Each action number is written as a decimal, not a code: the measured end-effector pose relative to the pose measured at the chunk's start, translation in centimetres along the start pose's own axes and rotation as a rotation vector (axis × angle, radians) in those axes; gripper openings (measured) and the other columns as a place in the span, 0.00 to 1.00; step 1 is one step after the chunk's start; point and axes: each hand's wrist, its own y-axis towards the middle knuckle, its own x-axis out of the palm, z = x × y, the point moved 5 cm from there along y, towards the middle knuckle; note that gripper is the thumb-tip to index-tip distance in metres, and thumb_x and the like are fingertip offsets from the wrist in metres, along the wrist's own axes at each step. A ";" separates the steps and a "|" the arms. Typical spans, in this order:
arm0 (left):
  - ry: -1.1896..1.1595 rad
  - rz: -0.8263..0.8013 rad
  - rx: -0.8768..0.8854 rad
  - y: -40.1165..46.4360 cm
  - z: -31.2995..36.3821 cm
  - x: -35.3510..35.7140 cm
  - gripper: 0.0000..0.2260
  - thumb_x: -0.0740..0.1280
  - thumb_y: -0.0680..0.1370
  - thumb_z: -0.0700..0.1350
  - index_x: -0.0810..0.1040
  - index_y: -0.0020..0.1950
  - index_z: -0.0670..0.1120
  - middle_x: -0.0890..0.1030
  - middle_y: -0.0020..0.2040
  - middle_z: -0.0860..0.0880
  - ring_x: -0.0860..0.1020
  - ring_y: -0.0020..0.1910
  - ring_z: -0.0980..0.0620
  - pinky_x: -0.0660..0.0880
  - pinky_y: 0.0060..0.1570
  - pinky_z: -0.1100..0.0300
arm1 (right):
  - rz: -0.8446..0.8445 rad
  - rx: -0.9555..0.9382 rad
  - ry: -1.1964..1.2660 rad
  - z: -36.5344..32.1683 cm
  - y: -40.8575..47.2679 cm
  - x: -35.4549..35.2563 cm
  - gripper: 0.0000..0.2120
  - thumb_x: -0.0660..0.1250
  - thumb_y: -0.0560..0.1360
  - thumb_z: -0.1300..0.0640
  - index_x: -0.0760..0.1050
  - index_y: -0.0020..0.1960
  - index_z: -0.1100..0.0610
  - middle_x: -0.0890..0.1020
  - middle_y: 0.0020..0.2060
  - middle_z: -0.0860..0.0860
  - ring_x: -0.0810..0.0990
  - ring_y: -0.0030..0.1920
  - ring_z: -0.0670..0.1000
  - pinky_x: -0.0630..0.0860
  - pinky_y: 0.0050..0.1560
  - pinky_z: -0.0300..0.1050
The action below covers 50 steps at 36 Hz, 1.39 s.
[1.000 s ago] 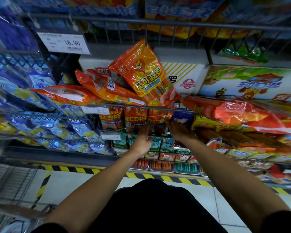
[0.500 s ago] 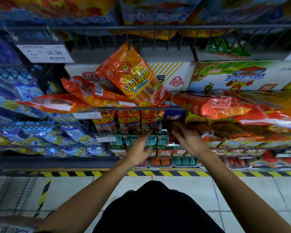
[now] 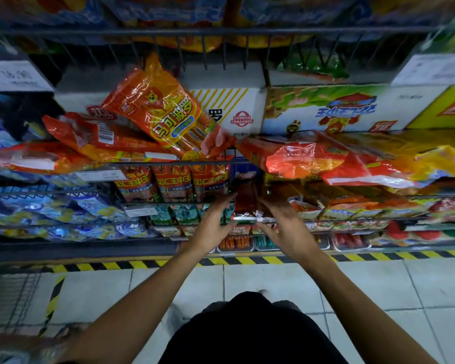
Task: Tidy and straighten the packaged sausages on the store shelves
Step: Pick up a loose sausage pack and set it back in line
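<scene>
Both your hands had drawn back, open and empty, left hand (image 3: 212, 225) and right hand (image 3: 286, 225) flanking the upright red pack (image 3: 244, 199) just ahead.

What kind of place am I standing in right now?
Most likely a supermarket aisle: wire shelves stacked with packaged sausages, price tags clipped along the shelf edges, and yellow-black hazard tape on the tiled floor.
</scene>
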 end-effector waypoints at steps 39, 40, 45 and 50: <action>-0.349 0.320 0.050 -1.1 6.3 -5.0 0.10 0.72 0.77 0.37 0.85 0.54 0.50 0.87 0.51 0.56 0.84 0.54 0.54 0.80 0.57 0.55 | -0.034 0.167 0.177 -0.2 2.7 -1.9 0.15 0.71 0.75 0.40 0.76 0.57 0.46 0.78 0.33 0.46 0.75 0.26 0.51 0.75 0.27 0.46; -0.363 0.329 0.043 -1.3 6.5 -5.2 0.10 0.72 0.77 0.38 0.85 0.53 0.52 0.86 0.49 0.59 0.84 0.54 0.55 0.80 0.56 0.57 | -0.012 0.160 0.217 -0.3 2.6 -1.8 0.20 0.71 0.75 0.40 0.77 0.62 0.49 0.83 0.37 0.48 0.79 0.29 0.53 0.79 0.32 0.49; -0.481 0.336 -0.052 -2.3 6.0 -5.9 0.12 0.72 0.79 0.44 0.81 0.62 0.51 0.84 0.58 0.54 0.82 0.59 0.56 0.78 0.58 0.62 | 0.010 0.174 0.460 -0.5 2.2 -1.2 0.21 0.74 0.72 0.43 0.81 0.59 0.55 0.84 0.53 0.45 0.81 0.52 0.43 0.75 0.55 0.39; -0.395 0.013 -0.306 -3.7 1.9 -2.5 0.31 0.77 0.72 0.57 0.67 0.71 0.61 0.75 0.69 0.57 0.77 0.63 0.60 0.74 0.63 0.59 | -0.011 0.194 0.529 -0.5 1.8 -0.1 0.18 0.76 0.71 0.46 0.82 0.56 0.54 0.83 0.49 0.41 0.78 0.46 0.28 0.71 0.48 0.22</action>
